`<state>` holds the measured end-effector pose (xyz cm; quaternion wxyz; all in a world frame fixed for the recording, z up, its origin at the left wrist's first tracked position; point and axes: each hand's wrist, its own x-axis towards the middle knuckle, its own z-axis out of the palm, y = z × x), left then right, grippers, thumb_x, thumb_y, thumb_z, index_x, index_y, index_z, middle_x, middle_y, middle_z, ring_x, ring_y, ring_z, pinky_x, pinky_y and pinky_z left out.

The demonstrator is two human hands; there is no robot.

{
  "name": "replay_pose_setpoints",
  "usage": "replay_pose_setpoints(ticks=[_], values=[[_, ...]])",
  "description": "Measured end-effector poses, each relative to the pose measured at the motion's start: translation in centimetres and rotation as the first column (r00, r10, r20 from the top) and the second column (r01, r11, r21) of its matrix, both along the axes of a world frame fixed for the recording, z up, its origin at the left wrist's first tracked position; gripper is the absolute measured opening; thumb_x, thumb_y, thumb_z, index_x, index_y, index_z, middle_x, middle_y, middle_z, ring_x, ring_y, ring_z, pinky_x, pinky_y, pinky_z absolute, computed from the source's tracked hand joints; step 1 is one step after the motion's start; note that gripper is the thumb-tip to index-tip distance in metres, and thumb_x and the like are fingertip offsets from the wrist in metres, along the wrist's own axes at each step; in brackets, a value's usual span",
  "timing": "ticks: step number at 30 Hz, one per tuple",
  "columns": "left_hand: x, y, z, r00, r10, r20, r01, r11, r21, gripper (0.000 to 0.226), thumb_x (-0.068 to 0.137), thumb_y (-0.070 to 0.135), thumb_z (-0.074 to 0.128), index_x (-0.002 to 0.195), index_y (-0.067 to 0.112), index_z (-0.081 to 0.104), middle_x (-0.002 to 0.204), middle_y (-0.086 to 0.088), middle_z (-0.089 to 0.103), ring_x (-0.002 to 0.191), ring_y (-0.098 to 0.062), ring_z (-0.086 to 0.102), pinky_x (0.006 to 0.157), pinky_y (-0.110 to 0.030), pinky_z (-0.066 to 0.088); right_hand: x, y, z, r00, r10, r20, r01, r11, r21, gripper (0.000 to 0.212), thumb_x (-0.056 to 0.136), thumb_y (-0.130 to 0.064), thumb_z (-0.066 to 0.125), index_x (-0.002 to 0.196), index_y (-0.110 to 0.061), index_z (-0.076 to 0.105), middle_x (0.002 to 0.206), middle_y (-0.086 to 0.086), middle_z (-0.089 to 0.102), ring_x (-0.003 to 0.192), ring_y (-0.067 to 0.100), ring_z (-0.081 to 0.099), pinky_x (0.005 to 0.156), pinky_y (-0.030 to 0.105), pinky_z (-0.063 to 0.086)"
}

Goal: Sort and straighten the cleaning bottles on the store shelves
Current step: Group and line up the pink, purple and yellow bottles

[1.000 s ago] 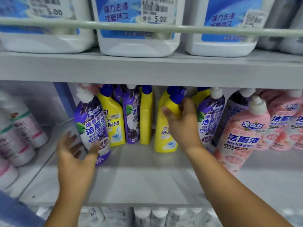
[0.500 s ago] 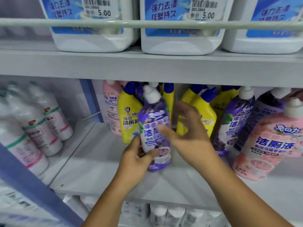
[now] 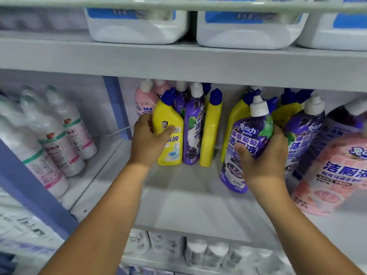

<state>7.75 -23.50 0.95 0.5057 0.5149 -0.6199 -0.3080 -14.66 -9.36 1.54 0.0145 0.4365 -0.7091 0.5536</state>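
Purple bottle (image 3: pixel 246 143) is now in the right hand (image 3: pixel 262 159), fingers wrapped round its middle, held at about 3 o'clock of the shelf bay, just in front of the yellow and purple bottles there. Can't tell if its base touches the shelf (image 3: pixel 178 205). Half a second ago both hands were on it mid-bay; a second ago it stood at the left end by the divider. So it has gone left to right, handed off from the left hand.

Left hand (image 3: pixel 148 141) has let go and moved to 10 o'clock, now gripping a yellow bottle (image 3: pixel 168 133), thumb across its label, fingers behind. That one stands touching a second purple bottle (image 3: pixel 193 128) and a narrow yellow bottle (image 3: pixel 210 130); a pink bottle (image 3: pixel 144 102) sits behind it.

My read: colours are still mixed on the left. The purple one is headed for its matching group on the right, the yellow probably next to shift.
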Motion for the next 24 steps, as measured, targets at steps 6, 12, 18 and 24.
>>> replay_pose_setpoints(ticks=[6,12,18,24], values=[[-0.2,1.5,0.2,0.991,-0.070,0.117,0.060,0.994,0.089,0.044,0.078,0.050,0.082,0.111,0.026,0.067,0.104,0.006,0.074,0.094,-0.014,0.070,0.087,-0.038,0.058,2.0,2.7,0.9,0.977,-0.045,-0.210,-0.020,0.954,-0.298,0.055,0.083,-0.010,0.077,0.131,0.001,0.050,0.121,0.003,0.044,0.114,0.026,0.048,0.099,0.029,0.041],[-2.9,7.7,-0.3,0.970,-0.214,-0.113,0.227,0.966,0.126,0.036,0.067,0.046,0.081,0.096,0.032,0.067,0.086,0.008,0.076,0.080,-0.008,0.072,0.076,-0.037,0.061,6.8,0.5,2.7,0.911,0.395,-0.116,-0.410,0.894,-0.181,0.035,0.085,-0.022,0.071,0.119,-0.022,0.060,0.115,-0.001,0.056,0.105,0.012,0.062,0.092,0.026,0.051],[-3.2,7.4,-0.6,0.850,-0.521,-0.080,0.526,0.845,0.094,0.028,0.077,0.025,0.079,0.103,0.029,0.068,0.094,0.008,0.077,0.081,-0.001,0.069,0.072,-0.024,0.057,8.0,-2.6,4.2,0.898,0.399,0.182,-0.398,0.916,-0.046,0.048,0.086,-0.026,0.077,0.128,-0.021,0.054,0.108,-0.008,0.070,0.096,0.008,0.066,0.086,0.026,0.053],[1.8,0.7,3.3,0.993,0.018,-0.119,-0.043,0.977,-0.210,0.049,0.077,0.037,0.085,0.114,0.023,0.056,0.116,0.000,0.064,0.100,-0.010,0.063,0.087,-0.019,0.050,7.2,-2.8,3.1,0.921,0.330,0.207,-0.306,0.942,-0.140,0.047,0.087,-0.026,0.077,0.125,-0.014,0.052,0.102,-0.008,0.068,0.096,0.013,0.065,0.083,0.017,0.049]])
